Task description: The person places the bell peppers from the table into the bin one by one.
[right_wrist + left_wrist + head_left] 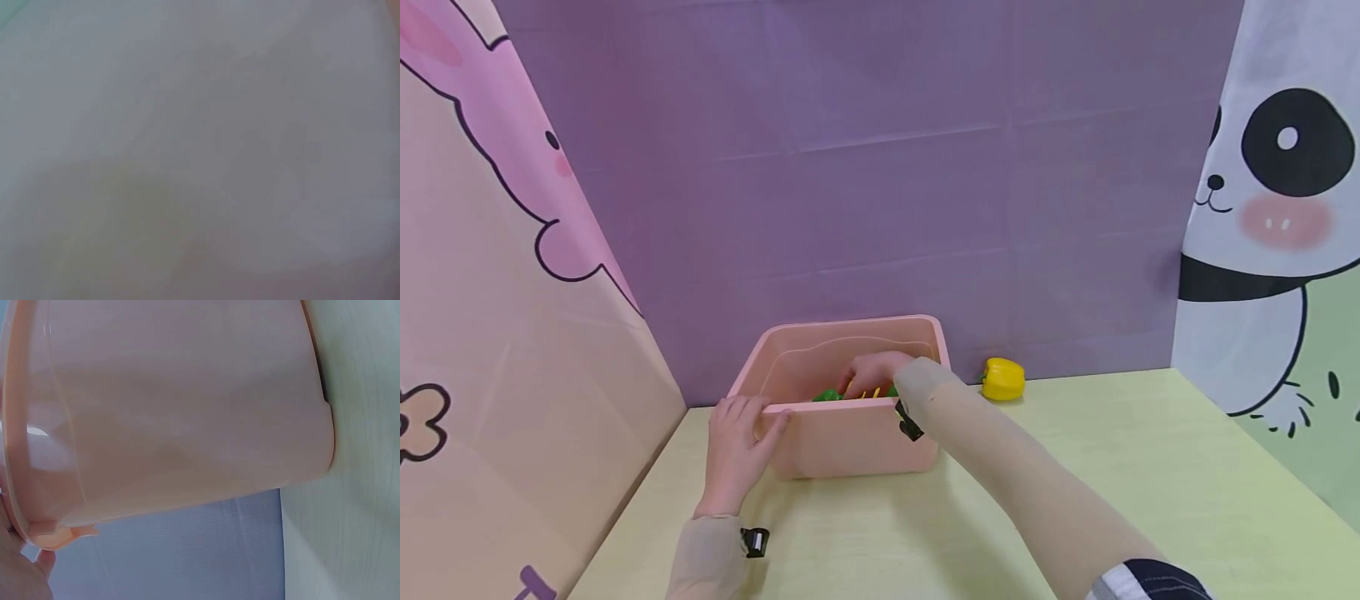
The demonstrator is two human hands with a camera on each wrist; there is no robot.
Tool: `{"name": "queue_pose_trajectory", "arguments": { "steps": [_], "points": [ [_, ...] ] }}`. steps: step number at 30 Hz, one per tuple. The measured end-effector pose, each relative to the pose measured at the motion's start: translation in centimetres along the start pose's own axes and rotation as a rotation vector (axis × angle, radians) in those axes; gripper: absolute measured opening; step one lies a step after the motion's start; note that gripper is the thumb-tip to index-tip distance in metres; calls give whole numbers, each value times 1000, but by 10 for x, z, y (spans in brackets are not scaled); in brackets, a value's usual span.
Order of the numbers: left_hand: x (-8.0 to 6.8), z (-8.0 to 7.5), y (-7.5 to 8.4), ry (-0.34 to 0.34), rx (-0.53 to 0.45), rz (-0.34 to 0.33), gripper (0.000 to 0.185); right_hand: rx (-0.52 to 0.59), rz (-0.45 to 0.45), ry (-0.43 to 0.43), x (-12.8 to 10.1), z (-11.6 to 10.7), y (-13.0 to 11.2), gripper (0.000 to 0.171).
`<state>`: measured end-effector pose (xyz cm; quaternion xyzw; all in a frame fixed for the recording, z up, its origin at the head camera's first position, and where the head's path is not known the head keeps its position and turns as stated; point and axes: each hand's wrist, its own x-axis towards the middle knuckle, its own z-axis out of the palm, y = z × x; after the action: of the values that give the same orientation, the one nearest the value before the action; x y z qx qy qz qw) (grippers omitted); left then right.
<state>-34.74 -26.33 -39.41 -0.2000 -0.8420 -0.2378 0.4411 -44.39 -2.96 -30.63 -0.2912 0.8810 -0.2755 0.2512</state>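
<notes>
Pink plastic bin (pixel 850 433) on the pale table (pixel 1150 467), against the purple wall; green and yellow pieces (pixel 842 394) inside. Left hand (pixel 737 446) grips its near-left rim. Right hand (pixel 872 372) reaches inside, grip unclear; yellow pepper (pixel 1003 378) just beside the bin.

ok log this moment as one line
left hand: holds pink bin rim | right hand: inside bin on green and yellow items, grip unclear | yellow pepper: on table beside bin
</notes>
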Motion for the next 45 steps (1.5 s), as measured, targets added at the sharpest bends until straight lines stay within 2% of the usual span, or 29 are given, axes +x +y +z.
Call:
{"name": "queue_pose_trajectory", "arguments": {
  "steps": [3,11,15,20,23,25,34,40,45],
  "points": [
    [0,1,0,12,4,18,27,15,-6,14,2,0,1,42],
    [-1,1,1,6,3,7,27,7,-44,105,2,1,0,56],
    [1,0,0,11,1,14,28,39,-90,157,3,-2,0,59],
    [0,2,-1,10,0,14,28,179,-168,219,3,-9,3,57],
    [-1,4,0,-1,-2,13,28,274,-175,216,-3,-15,4,55],
    [-1,4,0,-3,-3,11,28,287,-170,215,-9,-21,2,54],
    [2,1,1,11,2,12,29,95,-173,306,-35,-58,-10,52],
    [3,1,2,2,-7,-2,29,106,-140,350,-59,-80,0,53],
    [1,2,1,6,-3,4,30,101,-94,407,-76,-97,24,56]
  ]
}}
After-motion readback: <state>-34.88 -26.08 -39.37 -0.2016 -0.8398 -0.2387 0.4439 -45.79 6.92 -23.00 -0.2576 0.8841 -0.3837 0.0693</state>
